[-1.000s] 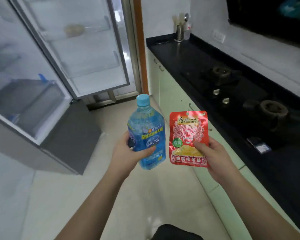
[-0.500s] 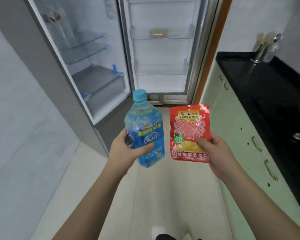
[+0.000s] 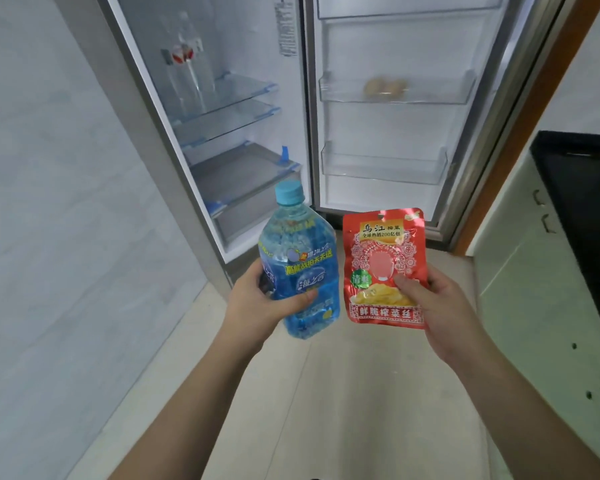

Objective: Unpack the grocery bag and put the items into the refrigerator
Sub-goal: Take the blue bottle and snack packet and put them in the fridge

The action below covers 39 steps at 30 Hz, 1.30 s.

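My left hand [image 3: 257,299] grips a blue drink bottle [image 3: 297,251] with a light blue cap, held upright. Beside it, my right hand [image 3: 437,306] pinches a red foil snack pouch [image 3: 383,258] by its lower right part. Both are held up in front of the open refrigerator [image 3: 243,98], whose glass shelves [image 3: 229,109] and lower drawer [image 3: 250,188] show behind them. A clear bottle [image 3: 186,64] stands on an upper shelf inside. The grocery bag is out of view.
The fridge door [image 3: 395,116] stands open to the right, with round yellowish items [image 3: 385,87] in a door bin. A grey wall [image 3: 49,202] runs along the left. Pale green cabinets [image 3: 541,306] under a black countertop [image 3: 589,202] line the right. Beige floor lies between.
My view has swung left from the stove counter to face the open refrigerator, and it looms closer. Both hands keep the bottle and pouch in the same grip.
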### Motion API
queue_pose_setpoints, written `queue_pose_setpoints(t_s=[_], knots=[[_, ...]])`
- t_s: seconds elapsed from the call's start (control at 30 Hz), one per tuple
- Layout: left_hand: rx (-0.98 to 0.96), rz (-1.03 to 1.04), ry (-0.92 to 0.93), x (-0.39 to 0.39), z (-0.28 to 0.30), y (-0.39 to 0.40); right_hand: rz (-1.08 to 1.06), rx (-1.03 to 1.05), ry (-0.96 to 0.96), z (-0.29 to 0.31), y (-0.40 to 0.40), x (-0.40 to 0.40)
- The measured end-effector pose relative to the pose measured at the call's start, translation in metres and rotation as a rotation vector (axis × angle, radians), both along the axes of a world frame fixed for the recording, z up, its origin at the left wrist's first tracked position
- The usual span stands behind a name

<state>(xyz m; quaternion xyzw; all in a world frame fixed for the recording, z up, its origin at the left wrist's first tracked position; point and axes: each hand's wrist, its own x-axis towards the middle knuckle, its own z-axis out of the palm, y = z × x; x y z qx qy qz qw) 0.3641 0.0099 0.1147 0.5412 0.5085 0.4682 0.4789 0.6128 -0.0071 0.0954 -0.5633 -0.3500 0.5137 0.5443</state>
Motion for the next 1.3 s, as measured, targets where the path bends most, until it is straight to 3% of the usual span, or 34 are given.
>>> queue_pose_setpoints(t_s=[0.27, 0.63, 0.97, 1.3], knots=[[0.018, 0.089, 0.025, 0.0, 0.007, 0.046, 0.125, -0.011, 0.016, 0.003, 0.072, -0.006], [0.035, 0.172, 0.022, -0.058, 0.008, 0.156, 0.164, 0.018, 0.033, 0.014, 0.195, -0.06], [0.051, 0.1, 0.018, -0.095, 0.019, 0.256, 0.111, 0.043, -0.031, 0.027, 0.283, -0.092], [0.049, -0.013, -0.029, -0.052, 0.028, 0.334, 0.033, 0.091, -0.163, 0.036, 0.345, -0.05]])
